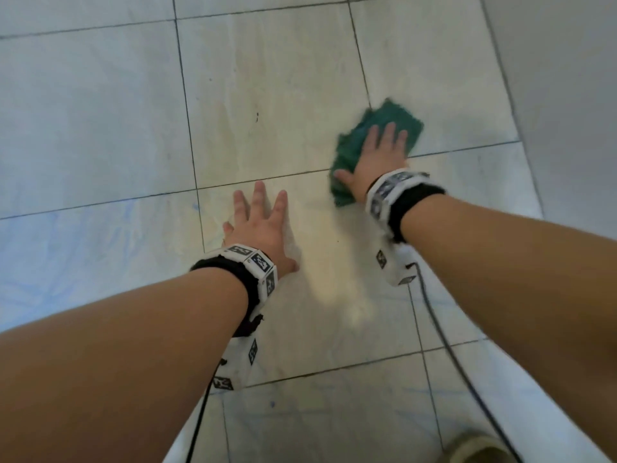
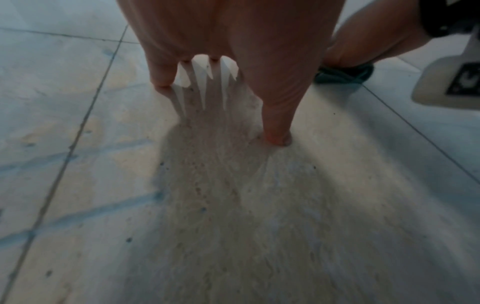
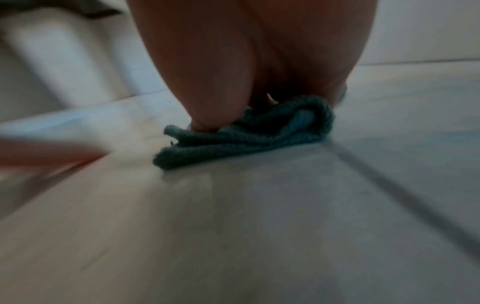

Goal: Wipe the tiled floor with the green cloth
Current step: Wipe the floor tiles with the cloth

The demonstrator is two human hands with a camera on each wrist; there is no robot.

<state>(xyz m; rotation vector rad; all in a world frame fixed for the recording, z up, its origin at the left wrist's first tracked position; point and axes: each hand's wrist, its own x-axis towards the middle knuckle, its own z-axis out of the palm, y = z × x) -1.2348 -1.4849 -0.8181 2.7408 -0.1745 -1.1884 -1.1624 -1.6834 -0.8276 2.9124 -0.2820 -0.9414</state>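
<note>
Right hand (image 1: pixel 377 155) flat on green cloth (image 1: pixel 394 116), fingers (image 1: pixel 389 132) straight; left hand (image 1: pixel 258 225) splayed on tiled floor (image 1: pixel 100 111), empty.

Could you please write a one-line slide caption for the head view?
Right hand presses the green cloth flat on the tiled floor; left hand rests nearby.

The right hand (image 1: pixel 377 155) lies on the cloth (image 1: pixel 354 142), right of the left hand (image 1: pixel 260 228).

Right hand (image 1: pixel 379 155) flat on green cloth (image 1: pixel 354 145).
</note>
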